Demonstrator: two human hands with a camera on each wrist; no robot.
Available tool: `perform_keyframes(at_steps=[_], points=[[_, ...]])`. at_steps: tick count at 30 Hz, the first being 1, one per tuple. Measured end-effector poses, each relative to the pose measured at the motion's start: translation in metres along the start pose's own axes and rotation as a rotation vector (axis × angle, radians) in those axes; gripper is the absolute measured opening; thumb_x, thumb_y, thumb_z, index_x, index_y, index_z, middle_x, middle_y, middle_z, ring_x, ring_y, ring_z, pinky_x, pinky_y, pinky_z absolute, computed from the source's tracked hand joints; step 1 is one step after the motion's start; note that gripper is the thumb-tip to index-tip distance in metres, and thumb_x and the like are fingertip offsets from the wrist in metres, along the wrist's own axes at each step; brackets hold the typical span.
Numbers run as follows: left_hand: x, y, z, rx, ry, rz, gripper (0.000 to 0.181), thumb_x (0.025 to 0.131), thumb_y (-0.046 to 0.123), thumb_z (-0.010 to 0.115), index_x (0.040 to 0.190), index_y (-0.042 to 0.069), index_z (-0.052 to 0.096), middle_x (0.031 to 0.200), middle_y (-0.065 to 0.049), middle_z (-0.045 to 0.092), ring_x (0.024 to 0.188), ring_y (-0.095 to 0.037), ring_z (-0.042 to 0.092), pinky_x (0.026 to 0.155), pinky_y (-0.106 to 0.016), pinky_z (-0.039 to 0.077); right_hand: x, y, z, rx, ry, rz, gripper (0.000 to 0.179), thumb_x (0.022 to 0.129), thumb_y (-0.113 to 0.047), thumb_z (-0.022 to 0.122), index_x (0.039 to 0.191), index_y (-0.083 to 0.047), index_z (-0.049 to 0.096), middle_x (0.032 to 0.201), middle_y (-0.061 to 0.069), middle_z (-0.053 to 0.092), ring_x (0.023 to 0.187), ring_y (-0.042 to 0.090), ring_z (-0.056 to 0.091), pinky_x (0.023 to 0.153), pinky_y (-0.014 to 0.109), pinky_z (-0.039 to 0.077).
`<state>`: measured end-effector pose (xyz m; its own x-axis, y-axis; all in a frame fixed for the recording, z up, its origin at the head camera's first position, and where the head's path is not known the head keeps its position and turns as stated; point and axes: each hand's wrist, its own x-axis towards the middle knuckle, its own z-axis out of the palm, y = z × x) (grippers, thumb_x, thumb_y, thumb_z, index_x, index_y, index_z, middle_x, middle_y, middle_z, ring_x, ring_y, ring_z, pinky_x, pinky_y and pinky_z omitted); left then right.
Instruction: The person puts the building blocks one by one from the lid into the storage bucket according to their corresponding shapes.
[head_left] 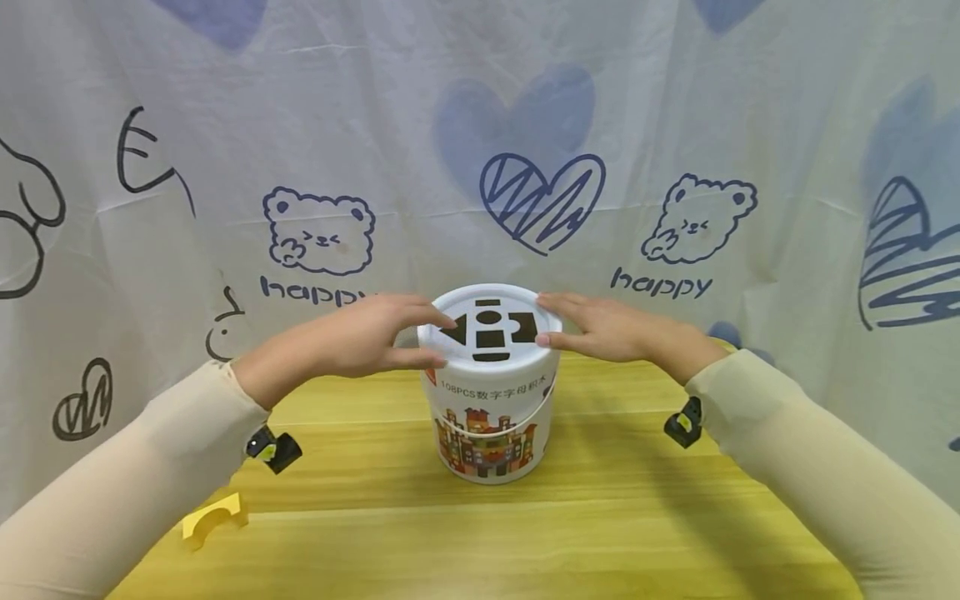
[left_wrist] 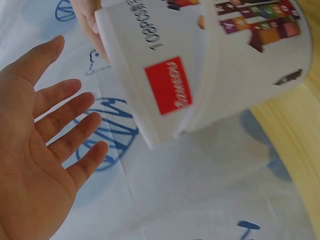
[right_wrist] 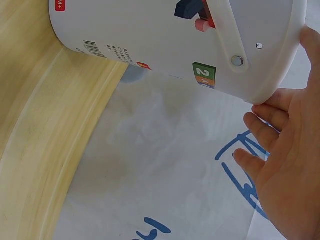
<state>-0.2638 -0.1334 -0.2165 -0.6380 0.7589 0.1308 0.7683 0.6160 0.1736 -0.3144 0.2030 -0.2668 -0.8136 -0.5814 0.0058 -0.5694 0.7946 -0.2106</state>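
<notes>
A white bucket (head_left: pixel 491 383) stands upright on the table, its front printed with a picture of a block castle and "108PCS". Its white lid (head_left: pixel 517 304) has black shape openings: a triangle, a circle and several others. My left hand (head_left: pixel 371 333) is at the lid's left side; the left wrist view shows its fingers (left_wrist: pixel 75 102) spread, apart from the rim. On the other side, my right hand (head_left: pixel 618 329) rests its fingertips at the lid's rim, and the right wrist view shows these fingers (right_wrist: pixel 272 102) loosely bent against the edge. Neither hand grips anything.
A yellow arch-shaped block (head_left: pixel 213 517) lies on the wooden table (head_left: pixel 360 542) at the front left, near my left sleeve. The bucket's thin white handle (head_left: pixel 468 434) hangs down across its front. Behind the table hangs a pale cloth (head_left: pixel 420 133) with blue hearts and bears.
</notes>
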Motion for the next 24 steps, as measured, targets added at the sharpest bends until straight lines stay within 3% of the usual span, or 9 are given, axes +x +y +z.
perform_keyframes(at_steps=[11, 24], points=[[-0.055, -0.03, 0.027, -0.016, 0.08, -0.102, 0.056, 0.093, 0.05, 0.062, 0.135, 0.013, 0.059, 0.133, -0.006, 0.059, 0.125, -0.029, 0.053, 0.105, -0.052, 0.041, 0.0, 0.0, -0.001, 0.011, 0.007, -0.021, 0.086, 0.093, -0.071, 0.038, 0.158, -0.018, 0.02, 0.161, 0.009, 0.019, 0.143, 0.037, 0.026, 0.112, 0.06, 0.024], [-0.123, -0.056, 0.062, -0.039, 0.126, -0.267, 0.056, 0.093, 0.049, 0.062, 0.134, 0.01, 0.059, 0.133, -0.011, 0.058, 0.123, -0.037, 0.052, 0.099, -0.058, 0.043, -0.001, -0.001, 0.0, 0.028, -0.001, -0.017, 0.086, 0.093, -0.071, 0.038, 0.158, -0.019, 0.019, 0.161, 0.008, 0.019, 0.142, 0.037, 0.027, 0.112, 0.06, 0.025]])
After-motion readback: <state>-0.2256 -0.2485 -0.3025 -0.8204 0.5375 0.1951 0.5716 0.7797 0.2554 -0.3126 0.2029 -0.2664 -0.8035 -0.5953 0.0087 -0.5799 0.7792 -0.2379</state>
